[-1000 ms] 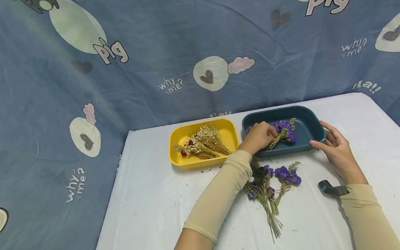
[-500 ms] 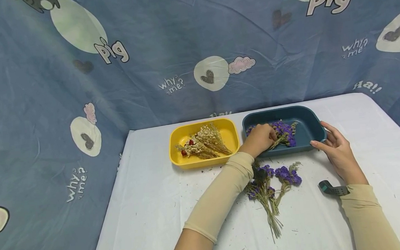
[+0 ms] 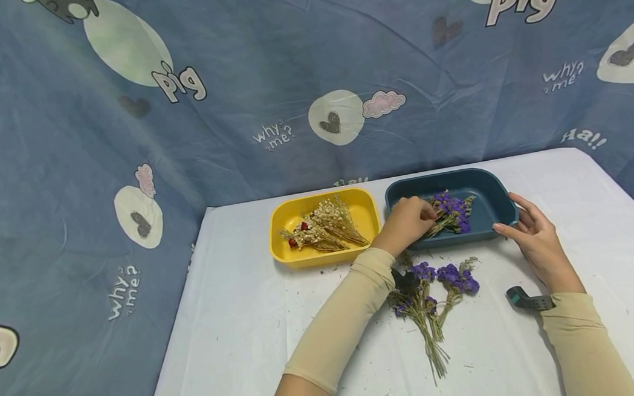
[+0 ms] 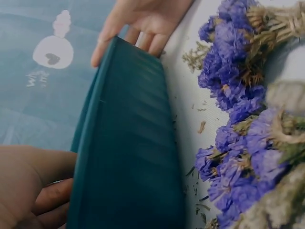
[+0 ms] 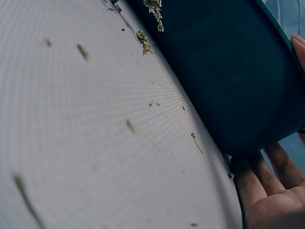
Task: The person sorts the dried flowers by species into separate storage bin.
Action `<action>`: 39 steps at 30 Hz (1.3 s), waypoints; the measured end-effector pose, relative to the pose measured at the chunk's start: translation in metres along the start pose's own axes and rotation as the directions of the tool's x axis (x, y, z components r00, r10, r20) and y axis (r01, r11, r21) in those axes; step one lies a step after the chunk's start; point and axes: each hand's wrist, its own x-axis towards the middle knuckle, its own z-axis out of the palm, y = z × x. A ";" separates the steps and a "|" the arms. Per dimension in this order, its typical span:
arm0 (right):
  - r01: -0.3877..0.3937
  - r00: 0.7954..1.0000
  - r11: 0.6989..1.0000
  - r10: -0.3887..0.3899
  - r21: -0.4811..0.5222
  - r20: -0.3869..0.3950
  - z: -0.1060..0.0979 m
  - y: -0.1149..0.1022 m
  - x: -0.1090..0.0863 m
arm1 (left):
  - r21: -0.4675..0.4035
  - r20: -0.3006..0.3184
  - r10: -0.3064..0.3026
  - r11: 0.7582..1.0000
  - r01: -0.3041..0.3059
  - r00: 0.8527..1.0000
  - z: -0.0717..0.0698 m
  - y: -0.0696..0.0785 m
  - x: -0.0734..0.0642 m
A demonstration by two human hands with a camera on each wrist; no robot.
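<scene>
Head view: the purple bunch point(image 3: 451, 209) lies in the teal tray point(image 3: 485, 207), right of centre, stems running lower-left toward the left hand point(image 3: 405, 220), the nearer one. Its fingers are curled; whether they pinch stems cannot be told. The right hand point(image 3: 537, 239) grips the tray's right end.

Left wrist view: tray wall hides the left fingertips, lower left.

Right wrist view: right fingers meet the tray, lower right.

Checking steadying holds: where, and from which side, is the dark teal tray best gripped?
Likely the right end of the dark teal tray, from the person's right, where the right hand is: the raised wall offers a rim to pinch, while purple dried flowers and the left hand crowd the left part, beside the yellow tray.
</scene>
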 end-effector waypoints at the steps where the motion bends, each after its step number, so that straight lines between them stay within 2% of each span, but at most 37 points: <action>1: 0.000 1.000 1.000 0.000 -0.001 0.000 0.000 0.000 0.000 | -0.008 -0.010 0.006 1.000 -0.006 1.000 -0.001 -0.001 -0.002; 5: 0.001 1.000 1.000 -0.001 0.006 0.001 0.000 0.000 0.000 | -0.072 -0.059 0.033 0.997 -0.037 0.998 -0.008 -0.005 -0.012; 8: -0.001 1.000 1.000 0.001 0.006 -0.001 0.000 0.000 0.001 | -0.153 -0.080 0.037 0.987 -0.049 0.996 -0.013 -0.008 -0.021; 15: -0.009 1.000 1.000 0.009 -0.019 -0.007 -0.001 0.001 0.000 | -0.261 -0.117 -0.007 0.965 -0.024 0.993 -0.021 -0.014 -0.044; 20: -0.017 1.000 0.998 0.016 -0.057 -0.011 -0.001 0.000 0.000 | -0.290 -0.138 -0.039 0.957 -0.003 0.990 -0.024 -0.015 -0.058; 25: -0.012 1.000 0.998 0.012 -0.060 -0.011 -0.001 0.000 0.000 | -0.322 -0.134 -0.051 0.947 0.005 0.990 -0.026 -0.014 -0.074; 39: -0.015 1.000 0.998 0.015 -0.056 -0.007 -0.001 -0.001 -0.001 | -0.294 -0.127 -0.057 0.956 0.017 0.990 -0.020 -0.014 -0.117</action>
